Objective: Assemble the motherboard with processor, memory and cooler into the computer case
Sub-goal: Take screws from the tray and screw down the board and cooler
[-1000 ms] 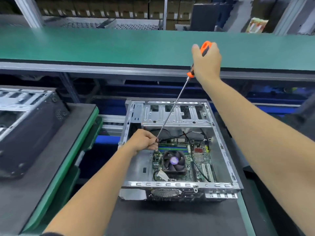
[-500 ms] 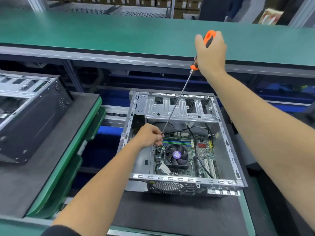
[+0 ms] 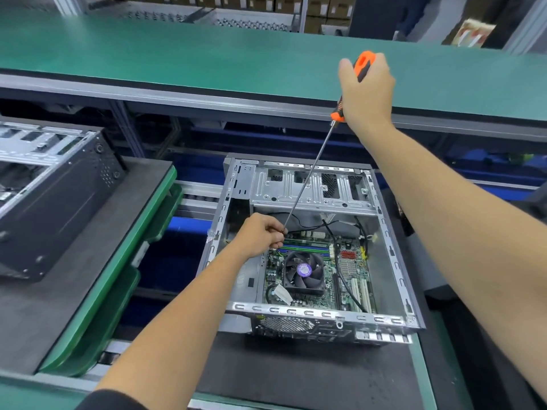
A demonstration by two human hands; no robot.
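The right hand [image 3: 368,93] grips the long screwdriver [image 3: 307,184] by its orange handle while the left hand [image 3: 262,233] pinches its shaft low, seemingly near the tip, above the motherboard [image 3: 349,267] inside the computer case [image 3: 387,232].

Open top of the computer case [image 3: 393,253] — drive cage [image 3: 310,187] at the far end, cables [image 3: 340,261] across the motherboard [image 3: 352,270].

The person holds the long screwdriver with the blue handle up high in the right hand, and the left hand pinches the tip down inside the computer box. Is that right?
Almost. The head view shows the screwdriver has an orange and black handle, not blue. The rest holds: the right hand grips the handle up high, and the left hand pinches its tip down inside the computer case.
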